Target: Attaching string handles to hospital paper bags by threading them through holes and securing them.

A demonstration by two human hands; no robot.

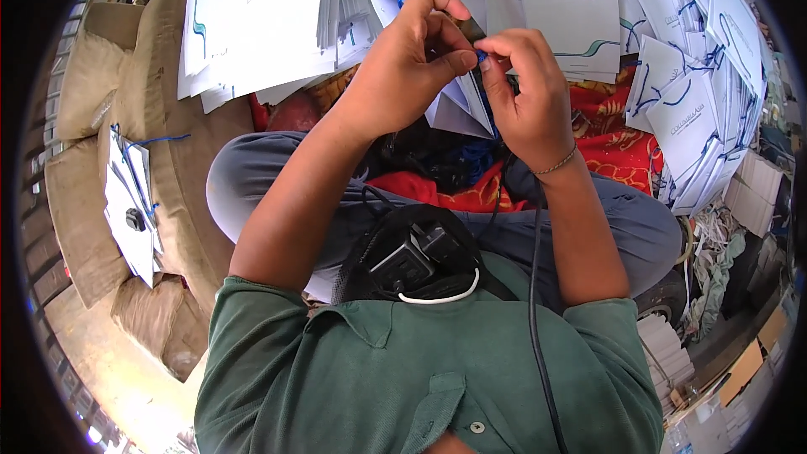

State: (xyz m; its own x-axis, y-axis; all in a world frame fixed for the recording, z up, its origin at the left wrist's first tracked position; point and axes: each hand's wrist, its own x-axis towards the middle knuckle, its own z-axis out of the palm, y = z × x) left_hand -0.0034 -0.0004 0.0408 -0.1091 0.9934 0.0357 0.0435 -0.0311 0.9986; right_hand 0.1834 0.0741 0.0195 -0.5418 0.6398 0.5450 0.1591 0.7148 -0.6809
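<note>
A white paper bag point(461, 108) is tilted above my crossed legs, partly hidden behind my hands. My right hand point(531, 94) is closed, with thumb and forefinger pinching a blue cord point(482, 56) at the bag. Just left of it, my left hand point(412, 63) curls its fingers and thumb around the cord, in front of the bag; its grip is partly hidden. A bit of blue shows at the bag's edge, beside my left knuckles.
A stack of flat white bags point(261, 17) lies at the far left, and more bags point(567, 8) lie ahead. Corded bags point(689, 113) are heaped at the right. A brown sofa point(155, 109) stands on the left, and a black cable point(535, 286) hangs down my front.
</note>
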